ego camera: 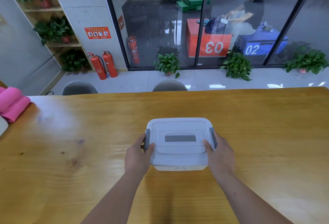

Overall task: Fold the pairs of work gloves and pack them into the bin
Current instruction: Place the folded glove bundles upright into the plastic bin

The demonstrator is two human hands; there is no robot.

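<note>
A white plastic bin (179,158) with its lid on, a grey handle strip on top and a grey latch on each side stands on the wooden table (89,152) in front of me. My left hand (138,158) grips its left side, thumb on the lid beside the left latch. My right hand (219,158) grips the right side the same way, thumb on the lid. The bin's inside is hidden by the lid. No work gloves are in view.
Pink rolled cloth (12,103) and something white (2,126) lie at the table's left edge. Two grey chair backs (80,87) stand behind the far edge. Beyond them are potted plants, red fire extinguishers and a glass wall.
</note>
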